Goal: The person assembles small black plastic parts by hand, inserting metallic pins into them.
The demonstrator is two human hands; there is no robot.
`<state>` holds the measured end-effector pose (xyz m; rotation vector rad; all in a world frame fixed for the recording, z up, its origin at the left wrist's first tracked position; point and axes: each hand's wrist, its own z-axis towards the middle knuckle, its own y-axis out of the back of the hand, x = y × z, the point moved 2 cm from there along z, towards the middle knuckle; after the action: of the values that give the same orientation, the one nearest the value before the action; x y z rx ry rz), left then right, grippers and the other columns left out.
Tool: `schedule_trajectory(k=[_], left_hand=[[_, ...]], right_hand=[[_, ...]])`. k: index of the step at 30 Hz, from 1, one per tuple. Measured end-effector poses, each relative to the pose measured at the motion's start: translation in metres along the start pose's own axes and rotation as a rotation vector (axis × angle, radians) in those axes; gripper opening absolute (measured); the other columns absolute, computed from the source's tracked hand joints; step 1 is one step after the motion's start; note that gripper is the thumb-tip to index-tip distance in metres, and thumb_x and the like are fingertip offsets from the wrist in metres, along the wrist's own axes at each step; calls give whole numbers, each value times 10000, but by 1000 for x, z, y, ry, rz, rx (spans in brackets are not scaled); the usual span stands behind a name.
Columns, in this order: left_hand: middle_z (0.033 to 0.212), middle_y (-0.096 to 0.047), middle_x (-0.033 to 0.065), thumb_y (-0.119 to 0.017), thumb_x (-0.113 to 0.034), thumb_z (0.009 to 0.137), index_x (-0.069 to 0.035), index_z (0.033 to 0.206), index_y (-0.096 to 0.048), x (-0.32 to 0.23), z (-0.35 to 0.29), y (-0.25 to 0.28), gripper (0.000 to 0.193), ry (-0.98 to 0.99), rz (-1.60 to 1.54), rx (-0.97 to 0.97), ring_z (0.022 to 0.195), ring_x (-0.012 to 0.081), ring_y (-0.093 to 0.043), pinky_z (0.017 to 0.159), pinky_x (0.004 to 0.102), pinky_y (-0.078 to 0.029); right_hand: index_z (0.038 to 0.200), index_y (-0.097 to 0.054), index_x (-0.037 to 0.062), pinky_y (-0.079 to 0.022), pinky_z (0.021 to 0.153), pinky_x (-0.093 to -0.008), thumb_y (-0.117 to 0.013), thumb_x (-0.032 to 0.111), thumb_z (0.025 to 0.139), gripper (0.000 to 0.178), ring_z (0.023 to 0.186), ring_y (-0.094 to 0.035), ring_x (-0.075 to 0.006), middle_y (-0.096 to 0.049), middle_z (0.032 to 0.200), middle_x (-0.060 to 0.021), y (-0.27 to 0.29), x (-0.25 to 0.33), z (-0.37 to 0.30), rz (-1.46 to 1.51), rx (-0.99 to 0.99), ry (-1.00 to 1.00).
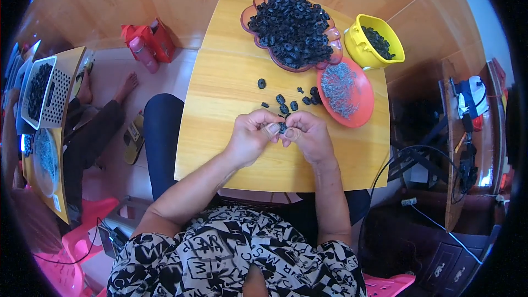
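Over the near half of the wooden table (220, 104), my left hand (254, 135) and my right hand (309, 136) meet. Their fingertips are closed together on one small black plastic part (282, 127); most of it is covered by my fingers. Just beyond them lie several loose black parts (280, 99), with one round black part (262, 83) apart to the left. A red plate (364, 102) of thin silvery metal pins (340, 89) sits beyond my right hand. At the far side, a translucent red scalloped tray (246, 16) is heaped with black parts (291, 30).
A yellow bucket (357, 49) with black parts stands at the far right corner. To the left, another person's leg (99, 126) shows beside a second table (66, 132) with a white basket (55, 93). A pink bottle (144, 55) and red bag (162, 41) stand on the floor. A black cable (407, 151) hangs at right.
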<state>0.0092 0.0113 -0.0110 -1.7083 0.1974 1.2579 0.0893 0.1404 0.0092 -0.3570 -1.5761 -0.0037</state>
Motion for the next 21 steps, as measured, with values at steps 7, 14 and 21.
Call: schedule_trajectory(k=[7,14,21], left_hand=[[838,-624,110,-545,33,843,21,978,-582,-7,4,-1,140,92,-372,44,681,128,-574,616,224,-487],[859,-625,120,-554,40,833,22,980,-582,-9,6,2,150,109,-397,20,690,135,-590,629,226,-499],[838,-633,119,-584,46,806,30,954,-583,-10,3,3,149,139,-344,-3,703,151,-613,624,237,-503]], right_hand=[[1004,-543,-2,-484,641,-296,-563,109,865,178,685,-589,-191,-608,813,-112,7,-5,1,424,69,-12],[1051,-544,-1,-478,667,-293,-552,101,868,209,728,-581,-182,-609,861,-110,3,2,-1,159,58,48],[997,-561,-16,-472,629,-259,-558,96,865,173,682,-575,-157,-609,798,-95,-2,9,-2,130,-103,60]])
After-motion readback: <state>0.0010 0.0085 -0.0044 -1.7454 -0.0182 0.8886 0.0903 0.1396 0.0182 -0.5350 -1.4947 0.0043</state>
